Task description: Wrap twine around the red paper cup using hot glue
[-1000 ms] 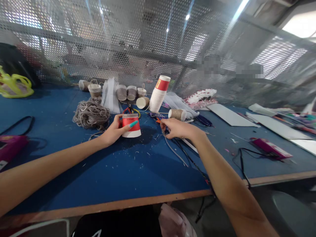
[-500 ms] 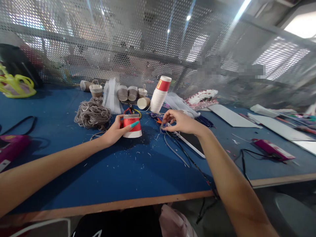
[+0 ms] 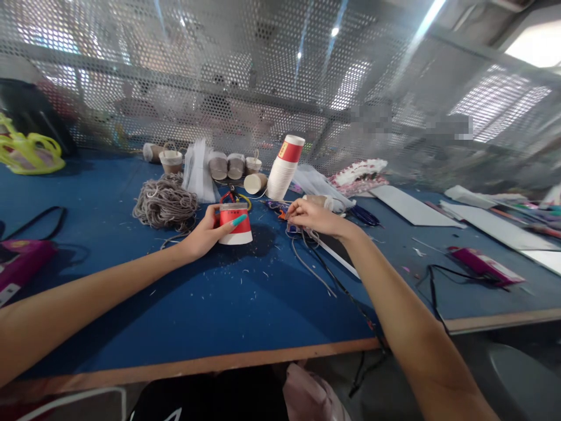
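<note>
A red and white paper cup stands upside down in my left hand, whose thumb lies across its front. Grey cord shows around the cup's upper end. Right of the cup, my right hand is closed in a pinch at a thin grey cord, which trails over the blue table. What exactly sits between those fingertips is too small to make out. A ball of grey yarn lies left of my left hand.
Behind my hands stand a leaning stack of paper cups, several cord-wrapped cups and white strips. Yellow-handled scissors lie near the cup. Purple boxes with black cables lie at both sides; white sheets are at right.
The fingers of my right hand have drawn closer together and the wrist has shifted slightly left and lower. My left hand and the cup have hardly moved.
</note>
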Demonstrator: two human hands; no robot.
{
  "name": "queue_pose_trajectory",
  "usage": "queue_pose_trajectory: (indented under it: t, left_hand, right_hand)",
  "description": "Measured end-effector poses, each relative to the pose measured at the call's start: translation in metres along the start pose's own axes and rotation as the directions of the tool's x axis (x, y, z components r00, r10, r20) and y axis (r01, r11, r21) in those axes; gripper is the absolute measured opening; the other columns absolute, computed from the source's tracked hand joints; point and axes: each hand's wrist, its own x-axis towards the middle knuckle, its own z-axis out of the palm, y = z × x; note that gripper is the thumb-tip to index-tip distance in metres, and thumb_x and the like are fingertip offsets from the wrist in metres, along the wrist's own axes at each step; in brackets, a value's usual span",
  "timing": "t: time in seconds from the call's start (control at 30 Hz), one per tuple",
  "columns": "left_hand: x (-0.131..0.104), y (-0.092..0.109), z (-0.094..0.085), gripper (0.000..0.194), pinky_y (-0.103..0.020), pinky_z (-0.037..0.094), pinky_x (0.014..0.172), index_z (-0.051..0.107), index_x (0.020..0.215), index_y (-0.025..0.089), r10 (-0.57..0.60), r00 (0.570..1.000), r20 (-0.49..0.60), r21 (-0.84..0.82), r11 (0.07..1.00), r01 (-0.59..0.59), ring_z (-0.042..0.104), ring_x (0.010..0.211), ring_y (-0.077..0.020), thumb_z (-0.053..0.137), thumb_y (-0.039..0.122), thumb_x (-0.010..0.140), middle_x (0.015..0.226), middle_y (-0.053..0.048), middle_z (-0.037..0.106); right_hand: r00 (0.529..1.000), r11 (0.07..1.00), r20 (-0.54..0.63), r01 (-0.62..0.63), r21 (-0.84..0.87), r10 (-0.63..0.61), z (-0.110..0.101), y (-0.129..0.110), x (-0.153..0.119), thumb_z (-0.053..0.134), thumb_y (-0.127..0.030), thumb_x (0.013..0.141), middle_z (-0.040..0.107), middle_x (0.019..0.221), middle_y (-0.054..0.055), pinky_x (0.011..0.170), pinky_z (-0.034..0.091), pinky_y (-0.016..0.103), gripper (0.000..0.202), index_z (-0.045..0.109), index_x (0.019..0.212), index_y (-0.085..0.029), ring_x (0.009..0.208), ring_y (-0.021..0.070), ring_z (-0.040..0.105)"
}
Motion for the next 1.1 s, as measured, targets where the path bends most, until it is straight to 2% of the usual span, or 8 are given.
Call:
queue_pose_trajectory:
  t: [0.23,0.37,0.5,0.63,0.8,0.97,1.1]
  left_hand:
    - [0.0,0.001,0.002,0.049,-0.044,0.051,0.096,0.039,0.107,0.018,0.016,1.0,0.004,-0.009,1.0,-0.016,0.061,0.113,-0.0301,0.067,0.037,0.071,0.116,-0.013,0.063]
    - [0.001,0.0,0.002,0.05,-0.044,0.05,0.096,0.04,0.108,0.018,0.017,1.0,0.007,0.001,1.0,-0.017,0.06,0.113,-0.0297,0.067,0.037,0.071,0.116,-0.013,0.063]
    - [0.001,-0.002,0.0,0.048,-0.045,0.049,0.097,0.041,0.109,0.019,0.026,0.999,0.027,0.023,0.999,-0.026,0.06,0.113,-0.0289,0.067,0.038,0.074,0.117,-0.012,0.063]
    - [0.001,-0.002,-0.001,0.047,-0.046,0.049,0.097,0.042,0.108,0.019,0.036,0.999,0.025,0.017,0.999,-0.036,0.06,0.113,-0.0298,0.067,0.04,0.074,0.115,-0.012,0.064]
    - [-0.001,-0.001,0.0,0.05,-0.047,0.048,0.099,0.04,0.107,0.02,0.062,0.997,0.049,-0.016,0.998,-0.062,0.061,0.115,-0.0301,0.07,0.037,0.071,0.117,-0.013,0.063]
    - [0.002,-0.002,-0.001,0.071,-0.048,0.042,0.106,0.031,0.114,0.023,0.141,0.985,0.096,-0.013,0.99,-0.14,0.054,0.125,-0.029,0.079,0.027,0.061,0.133,-0.015,0.054]
    - [0.003,-0.009,-0.005,0.092,-0.052,0.03,0.113,0.026,0.124,0.022,0.238,0.969,0.074,0.149,0.958,-0.246,0.043,0.133,-0.0324,0.084,0.028,0.053,0.138,-0.018,0.046]
  right_hand:
    - [0.994,0.991,-0.076,0.09,0.095,-0.082,0.01,-0.007,-0.003,0.064,-0.035,0.077,0.069,0.092,0.006,0.08,0.051,0.039,0.023,0.051,0.092,-0.023,0.087,0.0202,0.066]
    - [0.98,0.96,-0.151,0.162,0.228,-0.129,0.016,-0.012,-0.005,0.071,-0.04,0.072,0.07,0.096,0.007,0.084,0.051,0.041,0.032,0.055,0.092,-0.022,0.09,0.0213,0.066]
    - [0.968,0.897,-0.178,0.231,0.378,-0.174,0.022,-0.016,-0.004,0.074,-0.039,0.068,0.071,0.097,0.007,0.09,0.05,0.042,0.036,0.054,0.093,-0.022,0.097,0.0215,0.065]
    - [0.957,0.834,-0.232,0.269,0.481,-0.175,0.028,-0.019,-0.005,0.072,-0.034,0.068,0.07,0.107,0.007,0.085,0.051,0.038,0.036,0.051,0.096,-0.023,0.092,0.0184,0.064]
    - [0.956,0.75,-0.229,0.285,0.597,-0.18,0.034,-0.026,-0.009,0.063,-0.033,0.071,0.069,0.11,0.008,0.078,0.053,0.037,0.03,0.051,0.097,-0.023,0.085,0.0167,0.063]
    - [0.968,0.664,-0.181,0.251,0.705,-0.174,0.036,-0.033,-0.014,0.062,-0.036,0.069,0.069,0.111,0.007,0.081,0.054,0.038,0.031,0.054,0.096,-0.022,0.087,0.0179,0.065]
    - [0.974,0.627,-0.154,0.225,0.746,-0.167,0.037,-0.033,-0.014,0.057,-0.037,0.066,0.068,0.115,0.009,0.082,0.054,0.04,0.036,0.055,0.099,-0.022,0.089,0.0199,0.065]
